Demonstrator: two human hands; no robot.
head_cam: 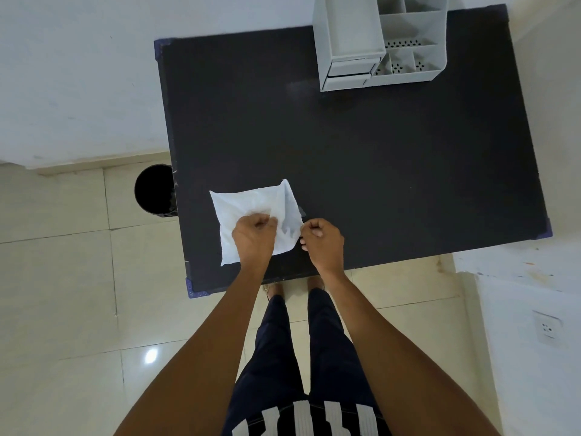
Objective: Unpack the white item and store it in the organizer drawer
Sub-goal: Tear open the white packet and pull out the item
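Observation:
A white plastic packet (248,204) lies flat on the black table (361,158) near its front left corner. My left hand (254,236) rests on the packet's near half, its fingers curled and pinching the wrapping. My right hand (320,242) pinches the packet's right edge between thumb and forefinger. What is inside the packet is hidden. The white organizer (377,42) stands at the table's far right, with small drawers (349,72) on its front face, both of them closed.
A black round bin (154,188) stands on the tiled floor against the table's left side. White walls run along the left and the right. A wall socket (547,327) sits low at the right. My legs are at the table's front edge.

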